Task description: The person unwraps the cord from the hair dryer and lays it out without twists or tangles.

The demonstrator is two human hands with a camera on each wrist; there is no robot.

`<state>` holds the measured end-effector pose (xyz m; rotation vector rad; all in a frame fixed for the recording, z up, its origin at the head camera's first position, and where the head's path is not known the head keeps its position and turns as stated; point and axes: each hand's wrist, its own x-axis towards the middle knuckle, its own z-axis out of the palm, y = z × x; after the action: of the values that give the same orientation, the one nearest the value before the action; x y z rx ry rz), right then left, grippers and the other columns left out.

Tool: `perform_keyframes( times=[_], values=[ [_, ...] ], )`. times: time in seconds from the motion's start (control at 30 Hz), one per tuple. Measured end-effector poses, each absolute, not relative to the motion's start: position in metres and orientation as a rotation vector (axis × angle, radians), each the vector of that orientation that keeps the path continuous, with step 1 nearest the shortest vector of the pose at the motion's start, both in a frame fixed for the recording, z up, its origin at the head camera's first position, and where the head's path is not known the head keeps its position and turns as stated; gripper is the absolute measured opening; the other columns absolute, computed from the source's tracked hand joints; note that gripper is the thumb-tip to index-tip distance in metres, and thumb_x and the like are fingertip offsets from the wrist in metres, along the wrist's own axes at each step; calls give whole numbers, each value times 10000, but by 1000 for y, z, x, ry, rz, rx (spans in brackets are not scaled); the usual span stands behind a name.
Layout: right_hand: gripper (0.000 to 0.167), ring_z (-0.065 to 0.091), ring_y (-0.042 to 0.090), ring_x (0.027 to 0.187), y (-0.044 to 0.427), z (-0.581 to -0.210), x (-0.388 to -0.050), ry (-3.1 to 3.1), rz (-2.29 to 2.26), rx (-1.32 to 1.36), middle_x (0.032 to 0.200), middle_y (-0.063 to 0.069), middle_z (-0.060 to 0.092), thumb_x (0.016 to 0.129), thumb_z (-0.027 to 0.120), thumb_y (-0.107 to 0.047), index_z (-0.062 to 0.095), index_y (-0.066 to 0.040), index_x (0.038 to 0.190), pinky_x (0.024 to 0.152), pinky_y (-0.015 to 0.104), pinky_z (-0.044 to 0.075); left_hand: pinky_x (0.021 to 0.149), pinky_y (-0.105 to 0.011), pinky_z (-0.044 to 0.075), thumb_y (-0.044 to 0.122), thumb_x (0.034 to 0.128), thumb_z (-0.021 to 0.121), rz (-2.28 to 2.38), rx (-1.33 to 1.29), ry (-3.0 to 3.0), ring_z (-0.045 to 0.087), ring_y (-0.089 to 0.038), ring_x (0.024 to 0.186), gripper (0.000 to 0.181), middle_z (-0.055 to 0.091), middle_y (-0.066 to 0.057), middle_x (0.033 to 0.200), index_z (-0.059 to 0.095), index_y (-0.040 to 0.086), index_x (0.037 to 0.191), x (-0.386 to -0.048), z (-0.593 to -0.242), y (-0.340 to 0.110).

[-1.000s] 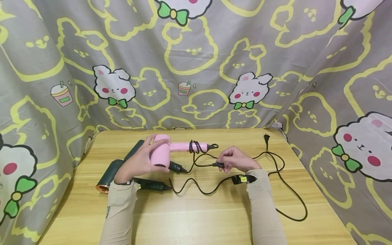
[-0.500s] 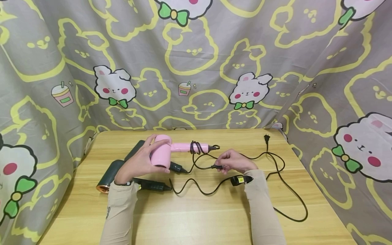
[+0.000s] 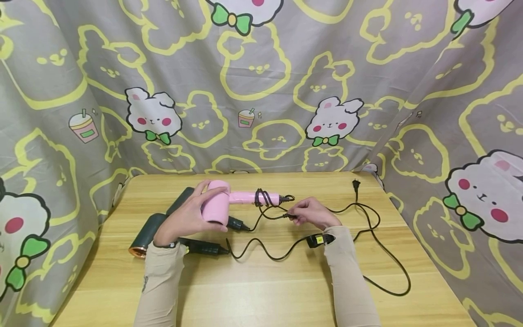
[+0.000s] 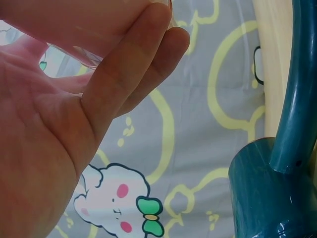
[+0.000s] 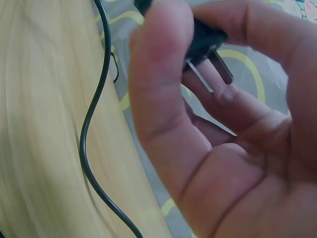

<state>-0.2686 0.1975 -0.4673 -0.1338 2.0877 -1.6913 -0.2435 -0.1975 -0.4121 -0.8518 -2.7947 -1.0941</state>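
Note:
My left hand [image 3: 185,219] grips a pink hair dryer [image 3: 215,206] round its barrel, the handle pointing right. A black cord [image 3: 262,198] is looped several times round that handle. Its two-pin plug [image 5: 205,42] is pinched between the thumb and index finger of my right hand [image 3: 313,211]; in the right wrist view both metal pins point back toward the palm. Under and beside my left hand lie two dark green hair dryers. The nearer one [image 3: 148,231] shows a copper-coloured end; the farther one [image 3: 180,200] is partly hidden by the hand.
Black cords [image 3: 265,255] snake across the wooden table [image 3: 253,295]. Another plug [image 3: 356,184] lies at the back right, and a cord loop [image 3: 402,268] reaches the right side. Patterned grey curtains [image 3: 261,91] close in the back and both sides.
My right hand has shifted slightly left and away from me, bringing the plug closer to the pink hair dryer's handle. The left hand and hair dryer have barely moved, drifting a touch right.

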Motion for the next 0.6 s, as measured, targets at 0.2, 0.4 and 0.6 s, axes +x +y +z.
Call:
perform_keyframes(
  times=[0.2, 0.4, 0.6],
  values=[
    [293, 678, 118, 691, 194, -465, -270, 2082, -1790, -65, 1032, 296, 721, 975, 625, -19, 660, 191, 1176, 679, 229, 596, 755, -397, 525, 517, 626, 978, -1084, -864, -2792, 596, -360, 1088, 998, 255, -187, 1650, 507, 372, 1494, -243, -412, -197],
    [321, 674, 101, 659, 194, -464, -270, 2103, -1902, -7, 918, 135, 752, 952, 671, -20, 643, 207, 1177, 666, 232, 602, 762, -397, 525, 517, 625, 979, -1086, -861, -2797, 592, -364, 1100, 1003, 244, -189, 1660, 505, 375, 1497, -242, -411, -197],
    [342, 694, 88, 655, 194, -462, -270, 2130, -2003, 17, 842, 112, 752, 949, 628, 21, 603, 244, 1206, 669, 224, 607, 745, -392, 525, 550, 632, 964, -1084, -867, -2803, 597, -351, 1086, 992, 247, -181, 1659, 504, 382, 1495, -242, -412, -196]
  ],
)
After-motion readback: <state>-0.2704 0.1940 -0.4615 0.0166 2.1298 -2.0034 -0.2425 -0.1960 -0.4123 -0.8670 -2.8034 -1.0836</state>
